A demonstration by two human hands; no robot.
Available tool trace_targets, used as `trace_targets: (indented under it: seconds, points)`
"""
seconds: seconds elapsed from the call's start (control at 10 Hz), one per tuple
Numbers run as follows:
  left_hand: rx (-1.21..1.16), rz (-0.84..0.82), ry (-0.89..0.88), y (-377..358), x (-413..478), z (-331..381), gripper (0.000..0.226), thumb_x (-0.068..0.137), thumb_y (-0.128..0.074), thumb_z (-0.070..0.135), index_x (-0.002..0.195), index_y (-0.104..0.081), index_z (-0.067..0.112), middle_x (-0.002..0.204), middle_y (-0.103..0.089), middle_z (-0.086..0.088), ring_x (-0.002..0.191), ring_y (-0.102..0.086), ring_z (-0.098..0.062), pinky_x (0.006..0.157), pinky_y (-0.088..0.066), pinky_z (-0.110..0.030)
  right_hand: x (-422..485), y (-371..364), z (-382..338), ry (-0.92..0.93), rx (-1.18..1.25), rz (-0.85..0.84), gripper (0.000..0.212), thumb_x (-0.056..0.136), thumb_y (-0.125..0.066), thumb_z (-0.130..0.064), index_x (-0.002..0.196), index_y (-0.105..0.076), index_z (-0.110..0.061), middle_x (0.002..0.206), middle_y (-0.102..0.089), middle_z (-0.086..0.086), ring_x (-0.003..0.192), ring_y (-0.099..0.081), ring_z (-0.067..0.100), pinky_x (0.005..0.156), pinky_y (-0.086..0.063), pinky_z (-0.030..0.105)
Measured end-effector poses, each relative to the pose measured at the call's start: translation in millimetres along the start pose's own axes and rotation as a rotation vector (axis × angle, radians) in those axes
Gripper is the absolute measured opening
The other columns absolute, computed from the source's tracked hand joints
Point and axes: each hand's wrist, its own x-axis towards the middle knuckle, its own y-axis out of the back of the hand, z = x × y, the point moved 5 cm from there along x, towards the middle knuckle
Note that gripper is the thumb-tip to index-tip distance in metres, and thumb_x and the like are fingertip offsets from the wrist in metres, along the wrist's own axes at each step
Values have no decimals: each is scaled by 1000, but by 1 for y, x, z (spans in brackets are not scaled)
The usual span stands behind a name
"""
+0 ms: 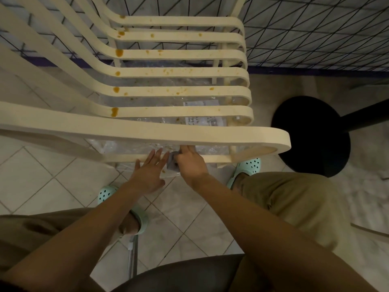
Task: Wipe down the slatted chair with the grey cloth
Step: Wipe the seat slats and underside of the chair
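Most of the chair is not yet wiped: orange stains dot its slats from the bend of the back to the front curl. Both hands are low at the chair's near side, under its broad outer slat, at the lower rail. The left hand lies there with fingers straight and apart. The right hand, just beside it, has its fingers clamped on the cloth, bunched small at the rail. The wiping seems at an early step, on the chair's edge. Next the cloth must rise to the stained slats and press along each.
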Motion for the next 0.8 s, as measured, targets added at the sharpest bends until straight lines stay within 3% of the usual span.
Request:
trace_targets:
  seconds: [0.2,0.6,0.7,0.8]
  points:
    - [0,-13,-8,1,-1,-1,93,94,-56,34,151,16,30,159,24,8,147,19,-15,117,-8,-57,-8,17,32,80,-69,-10,24,89,-60,-12,112,-64,-10,114,-59,11,108,-56,32,83,-47,38]
    - [-27,-33,-25,0,-1,-2,93,94,-56,34,151,18,31,158,26,8,146,22,-15,117,-6,-57,-34,30,90,-91,-302,-176,24,87,-64,-15,108,-65,-7,116,-51,11,114,-51,30,82,-50,40]
    - [-38,-31,-26,-1,-2,-2,94,94,-57,34,151,18,30,157,27,8,146,23,-15,117,-5,-57,-32,29,85,-141,-217,-175,19,83,-64,-19,97,-66,-7,114,-51,14,112,-50,32,79,-48,38]
    - [-35,-22,-34,-3,-1,-3,95,94,-57,35,150,19,30,157,28,7,146,23,-15,117,-5,-58,-29,28,80,-171,-170,-148,21,91,-54,-11,110,-60,-4,121,-52,17,118,-47,33,91,-46,40]
